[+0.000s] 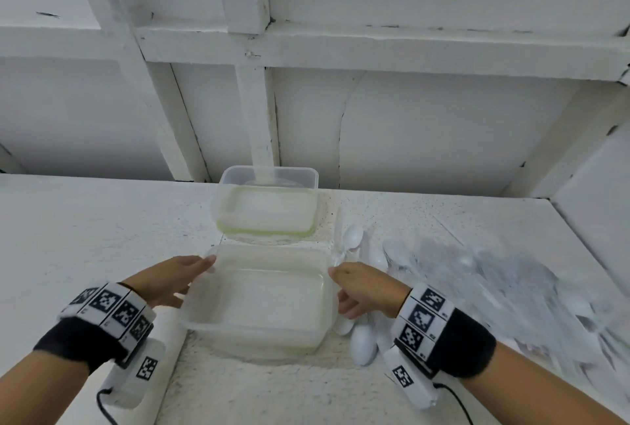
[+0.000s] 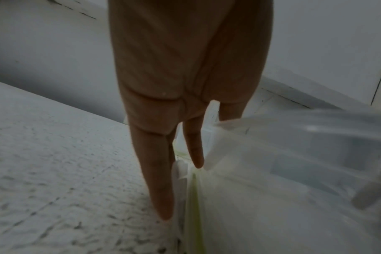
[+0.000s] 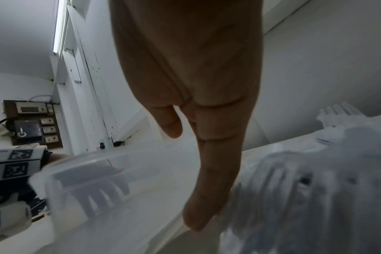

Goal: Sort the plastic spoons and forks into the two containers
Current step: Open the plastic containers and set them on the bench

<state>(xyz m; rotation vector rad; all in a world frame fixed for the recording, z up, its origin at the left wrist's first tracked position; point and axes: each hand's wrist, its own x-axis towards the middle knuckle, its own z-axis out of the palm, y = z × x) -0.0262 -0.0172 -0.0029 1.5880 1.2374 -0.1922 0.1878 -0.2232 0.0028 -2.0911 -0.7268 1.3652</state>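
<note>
At both short ends of the near container, fingers meet the plastic: left hand has fingers straight and close together, laid flat along the container's left wall, thumb on top near the rim. Right hand mirrors it on the right wall, fingers extended and pressed against the side, thumb at the far right corner. Neither hand curls round anything; container sits squeezed between the two palms. Whether it is lifted off the desk or resting on it, cannot tell; its outline is blurred in the head view.

Near container is clear, rectangular, with nothing in it. Far container, same clear type with a greenish edge, stands just beyond it, close to the back wall, also with nothing inside.

Right of both containers lies the pile of plastic cutlery, blurred; fork tines show in the right wrist view. White spoons lie just beside the near container's right side, one spoon bowl near the right wrist.

Both wrists wear black bands with marker-tag blocks.
</note>
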